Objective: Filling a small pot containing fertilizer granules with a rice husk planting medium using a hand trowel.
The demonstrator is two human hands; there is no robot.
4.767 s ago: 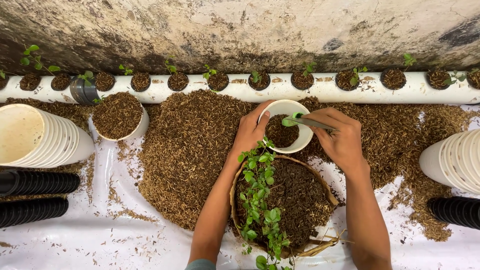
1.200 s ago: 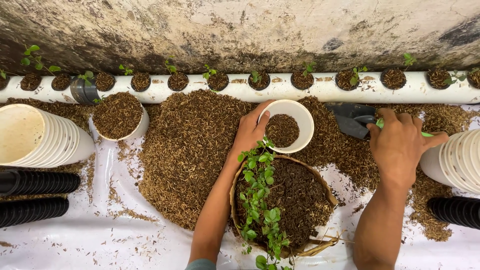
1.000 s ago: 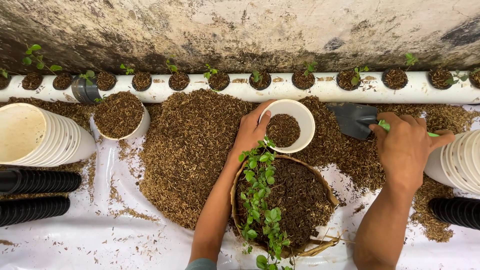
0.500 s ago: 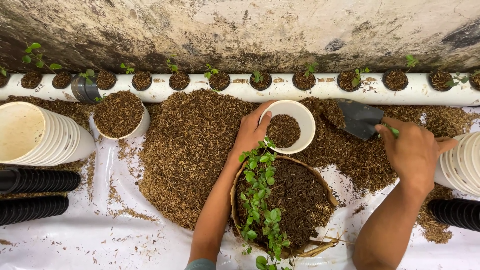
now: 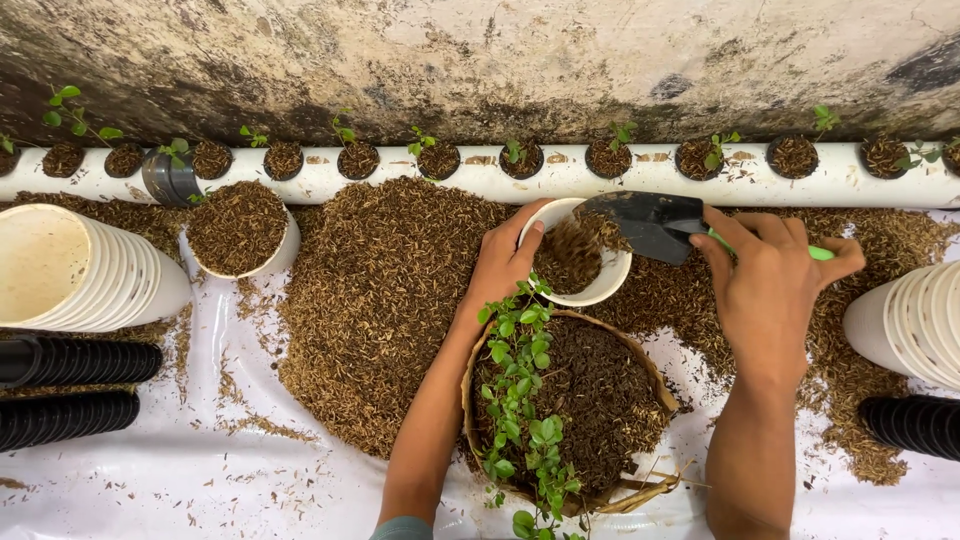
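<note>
1. The left hand [image 5: 497, 262] is gripping the near-left rim of the white cup [image 5: 583, 252], thumb inside the lip and fingers [image 5: 527, 238] curled over the edge, holding the cup upright on the heap of brown husk [image 5: 380, 290].
2. The right hand [image 5: 768, 285] is clenched around the green handle [image 5: 820, 253] of a dark trowel [image 5: 645, 222]; the blade is hanging over the cup's far-right rim, tilted down toward the opening.
3. Husk is spilling from the blade tip into the cup, which is already partly filled. The cup is sitting just in front of the white pipe [image 5: 500, 180] and just behind the woven basket [image 5: 570, 400] of dark soil and green seedlings [image 5: 520, 390].
4. To pour cleanly, it appears best to be keeping the blade tip inside the rim line and tilting gradually, so the stream is falling at the centre rather than over the lip.
5. The left hand is likely serving best by bracing the cup level; the loose heap beneath is offering an unsteady seat, so tipping is a risk.
6. The seedlings nearest the left wrist are lying close to the pour; keeping the trowel on the far side is probably avoiding burying them.
7. A filled cup [image 5: 238, 232] is standing to the left, beside stacked white cups [image 5: 90, 270] and black net pots [image 5: 70, 390]; more stacked cups [image 5: 910, 320] are lying at the right, all on the white sheet [image 5: 200, 480].
</note>
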